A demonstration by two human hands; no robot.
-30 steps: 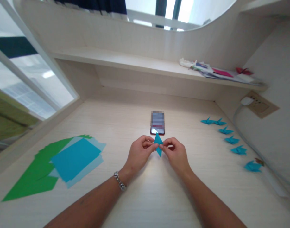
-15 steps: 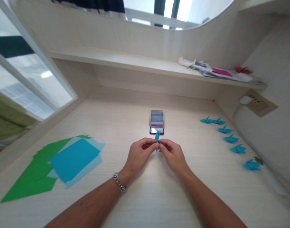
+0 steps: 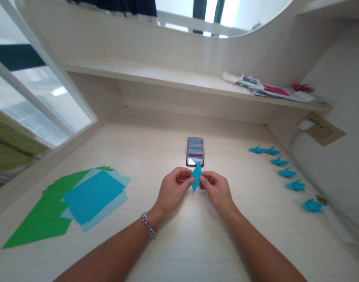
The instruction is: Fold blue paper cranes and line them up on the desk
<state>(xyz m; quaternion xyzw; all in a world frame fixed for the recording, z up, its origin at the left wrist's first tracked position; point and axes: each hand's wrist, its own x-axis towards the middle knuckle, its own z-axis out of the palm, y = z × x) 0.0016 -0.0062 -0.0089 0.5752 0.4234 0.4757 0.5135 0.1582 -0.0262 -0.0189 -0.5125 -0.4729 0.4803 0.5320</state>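
Observation:
A small folded piece of blue paper (image 3: 196,177), shaped like a narrow diamond, is held up between my two hands. My left hand (image 3: 176,185) pinches its left edge with thumb and fingers, a metal bracelet round the wrist. On the opposite edge, my right hand (image 3: 215,187) pinches the paper the same way. Just beyond the paper's upper tip lies a phone (image 3: 194,161) with its screen blurred out. To the right, several folded blue paper cranes (image 3: 279,161) stand in a curved row along the desk.
Blue paper sheets (image 3: 94,196) lie fanned over green sheets (image 3: 35,223) at the left. A shelf (image 3: 156,76) crosses the back, with papers (image 3: 273,91) at its right end. A white charger (image 3: 305,124) sits in the wall socket, its cable (image 3: 303,172) trailing down the right side.
The folded blue paper went from a thin, narrow strip to a wider diamond facing me. My hands have moved slightly apart, each still pinching it.

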